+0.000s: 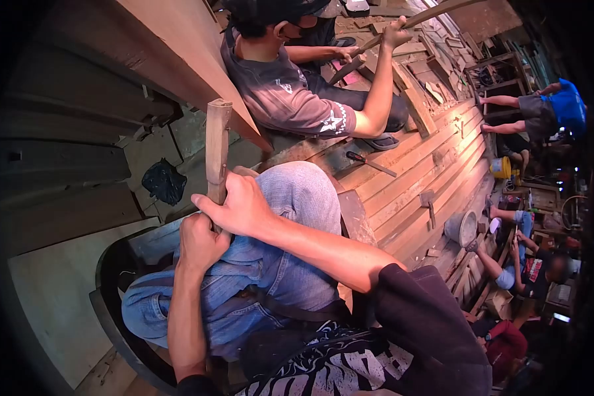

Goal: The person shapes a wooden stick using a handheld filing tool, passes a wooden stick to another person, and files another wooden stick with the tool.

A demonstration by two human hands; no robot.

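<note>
A shaped wooden piece (217, 142), thick at its top end and narrower lower down, stands nearly upright in the picture above my lap. My left hand (203, 241) is closed around its lower part. Just above, my right hand (241, 206) is also closed on the wood, with its thumb stretched across toward the left hand. The two hands touch or nearly touch, and the wood's lower end is hidden by them. Under both hands are my legs in blue jeans (300, 188).
Close by, a seated person (284, 92) grips a long curved wooden strip (435, 11). On the planks (402, 188) lie a dark-handled tool (371, 163) and a hammer (429, 206). A grey bucket (461, 228), a yellow bucket (500, 167) and several people are at right. A black plastic bag (164, 181) lies left.
</note>
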